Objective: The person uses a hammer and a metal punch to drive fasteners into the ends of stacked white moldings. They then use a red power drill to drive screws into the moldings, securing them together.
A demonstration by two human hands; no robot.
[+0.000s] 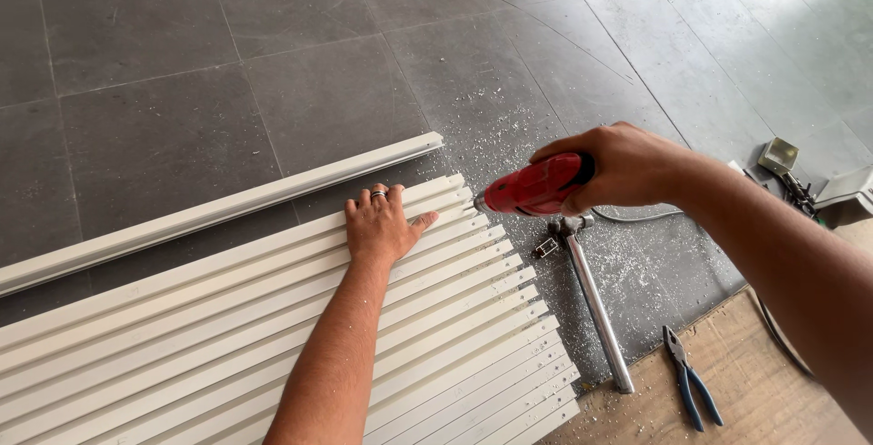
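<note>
Drill: a red power drill (536,187) is held just right of the slats' ends, its nose pointing left at the end of one of the far slats; whether the tip touches cannot be told.
Right hand: the right hand (627,165) is wrapped over the rear of the drill, fingers clamped on its body, forearm coming in from the near right.
Left hand: the left hand (380,225) lies flat, palm down, on the far slats, fingers spread apart and holding nothing, thumb pointing right toward the drill; a ring shows on one finger.
Slats: a row of white slats (455,354) lies side by side on the floor, long axes running from near left up to far right, their ends stepped along the right edge.
Key relation: the drill's axis runs nearly in line with the slats' length, meeting them end-on from the right; the right hand is nearer the drill, the left hand just left of its tip.
Loose rail: one white rail (218,210) lies apart, beyond the row.
Floor: grey tiles (164,63) carry white shavings around the drill.
Nearby: a metal rod (596,309) and blue-handled pliers (691,389), the pliers on a brown board (773,390) at near right.
</note>
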